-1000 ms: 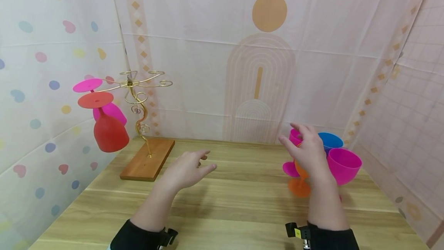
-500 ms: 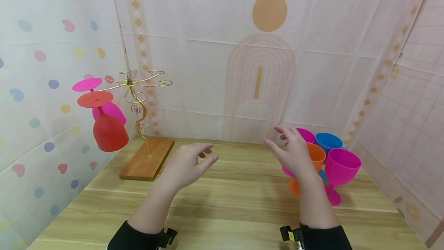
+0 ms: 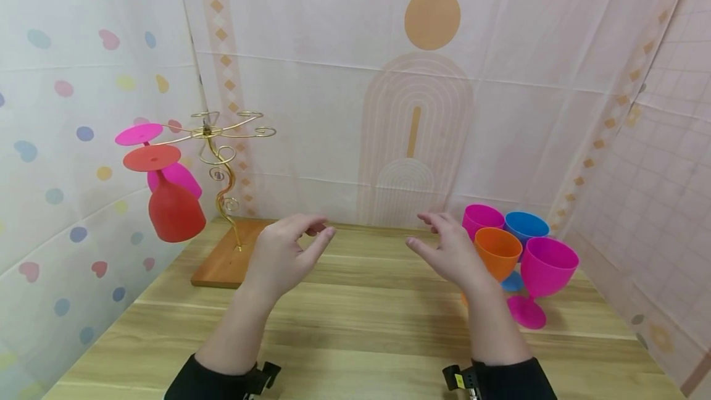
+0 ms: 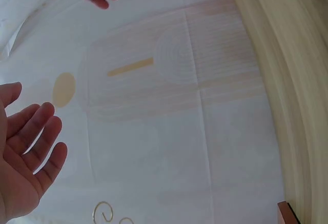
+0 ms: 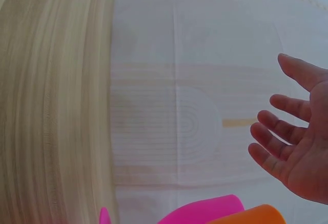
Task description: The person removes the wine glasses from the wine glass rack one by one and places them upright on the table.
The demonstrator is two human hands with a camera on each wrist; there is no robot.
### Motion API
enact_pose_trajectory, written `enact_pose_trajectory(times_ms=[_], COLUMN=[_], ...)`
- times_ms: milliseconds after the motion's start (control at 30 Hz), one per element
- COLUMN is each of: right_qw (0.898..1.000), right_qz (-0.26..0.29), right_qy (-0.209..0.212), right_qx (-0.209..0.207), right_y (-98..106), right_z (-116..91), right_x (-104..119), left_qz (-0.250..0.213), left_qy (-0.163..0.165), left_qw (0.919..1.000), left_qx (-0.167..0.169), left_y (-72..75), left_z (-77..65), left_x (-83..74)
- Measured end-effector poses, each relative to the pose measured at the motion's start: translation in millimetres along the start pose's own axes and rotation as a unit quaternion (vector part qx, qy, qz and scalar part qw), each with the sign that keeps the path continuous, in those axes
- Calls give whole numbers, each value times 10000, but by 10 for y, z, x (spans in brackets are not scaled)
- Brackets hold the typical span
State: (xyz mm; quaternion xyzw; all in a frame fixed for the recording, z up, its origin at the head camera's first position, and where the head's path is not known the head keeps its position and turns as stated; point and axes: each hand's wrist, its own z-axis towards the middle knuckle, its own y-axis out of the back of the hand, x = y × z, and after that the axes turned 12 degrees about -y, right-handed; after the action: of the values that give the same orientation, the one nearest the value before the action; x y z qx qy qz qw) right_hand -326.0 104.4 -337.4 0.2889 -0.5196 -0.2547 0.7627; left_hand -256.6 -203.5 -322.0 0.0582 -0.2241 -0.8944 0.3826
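Note:
My left hand [image 3: 286, 255] hovers over the table, empty, its fingers relaxed, in front of the wooden base [image 3: 213, 267] of a gold wire rack [image 3: 224, 184]. A red goblet [image 3: 174, 212] and a pink goblet [image 3: 186, 179] hang upside down from the rack's left arms. My right hand [image 3: 452, 255], also empty with loose fingers, is held just left of several upright goblets. Nearest to it is an orange goblet [image 3: 498, 252], its foot mostly hidden by my forearm. Around that stand a pink goblet [image 3: 548, 267], a blue goblet [image 3: 528, 226] and another pink goblet [image 3: 482, 218].
The wood-grain table [image 3: 366, 326] runs back to a patterned cloth wall [image 3: 322, 110]. Cloth also closes off the left and right sides. Several curled arms of the rack [image 3: 250, 125] reach right without goblets on them.
My right hand has moved left, away from the goblets, uncovering more of the orange and pink ones. My left hand has shifted slightly left and up. The hanging goblets stay on the rack.

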Motion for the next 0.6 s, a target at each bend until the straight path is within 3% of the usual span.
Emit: enact_pose_trajectory(times_ms=[333,600], right_qw=[9999,9998], right_qz=[-114,-97], right_qy=[103,136], right_qx=[47,148], right_y=[-38,-75], right_z=[-2,4], right_x=[15,21], left_qz=[-141,129], left_qy=[-213,-350], left_qw=[9965,9903], left_qx=[-800,-1338], left_y=[245,353], left_z=[50,77], left_x=[142,246])
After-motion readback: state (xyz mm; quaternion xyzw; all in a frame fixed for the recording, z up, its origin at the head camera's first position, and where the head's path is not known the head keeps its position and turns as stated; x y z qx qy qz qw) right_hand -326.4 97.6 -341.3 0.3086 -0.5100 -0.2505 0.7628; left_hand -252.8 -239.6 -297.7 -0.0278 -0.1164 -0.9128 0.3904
